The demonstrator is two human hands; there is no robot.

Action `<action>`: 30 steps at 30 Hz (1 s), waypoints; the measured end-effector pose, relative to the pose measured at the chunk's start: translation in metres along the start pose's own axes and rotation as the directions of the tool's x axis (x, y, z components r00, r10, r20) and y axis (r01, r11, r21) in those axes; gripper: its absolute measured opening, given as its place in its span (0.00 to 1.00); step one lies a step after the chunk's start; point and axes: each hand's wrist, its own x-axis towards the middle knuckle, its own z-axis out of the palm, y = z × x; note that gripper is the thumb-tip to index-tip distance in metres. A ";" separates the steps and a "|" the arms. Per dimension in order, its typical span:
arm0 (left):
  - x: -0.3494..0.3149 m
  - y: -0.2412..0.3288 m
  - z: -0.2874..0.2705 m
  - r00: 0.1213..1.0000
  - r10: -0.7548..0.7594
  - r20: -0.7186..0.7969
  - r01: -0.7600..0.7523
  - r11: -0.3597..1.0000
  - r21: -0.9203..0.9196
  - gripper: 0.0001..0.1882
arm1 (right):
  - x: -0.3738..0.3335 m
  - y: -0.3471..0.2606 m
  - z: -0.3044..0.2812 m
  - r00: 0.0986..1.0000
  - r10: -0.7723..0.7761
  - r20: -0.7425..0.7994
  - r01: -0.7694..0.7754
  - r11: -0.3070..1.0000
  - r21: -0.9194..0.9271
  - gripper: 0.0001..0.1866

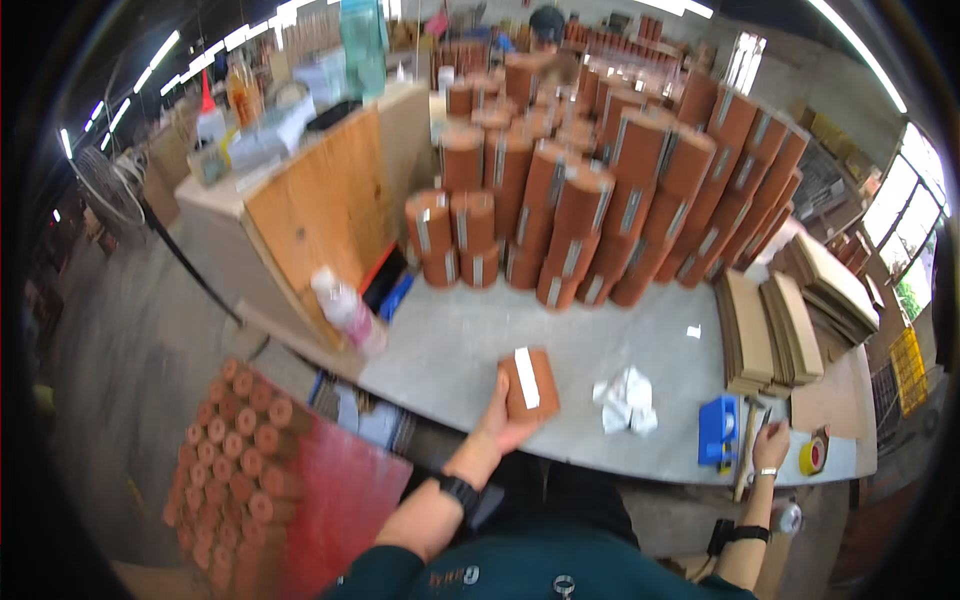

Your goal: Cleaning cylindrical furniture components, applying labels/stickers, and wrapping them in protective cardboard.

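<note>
My left hand [497,420] is wrapped round a reddish-brown roll [533,400], tilted just above the table's near edge. A white strip runs down its side. My right hand [771,446] is at the right end of the table, its fingers curled; what they hold, if anything, is too small to make out. Beside it lies a hammer [746,455] with a wooden handle. Left of the hammer stands a blue tape dispenser [717,432], and to the right of the hand is a yellow and red tape roll [813,456]. Crumpled white paper [627,401] lies between my hands.
Stacked reddish-brown rolls [565,220] fill the table's [450,325] far side. Cardboard pieces [750,330] are piled at right. A bottle [347,310] stands by a wooden partition [320,220]. More rolls [238,440] sit low at left, beside a red board [345,485]. A person [547,30] is at the back.
</note>
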 end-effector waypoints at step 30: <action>0.001 0.007 0.025 0.971 -0.021 0.240 -0.014 0.989 0.145 0.47 | -0.128 -0.358 -0.008 0.661 -0.748 0.051 0.414 0.421 0.807 0.12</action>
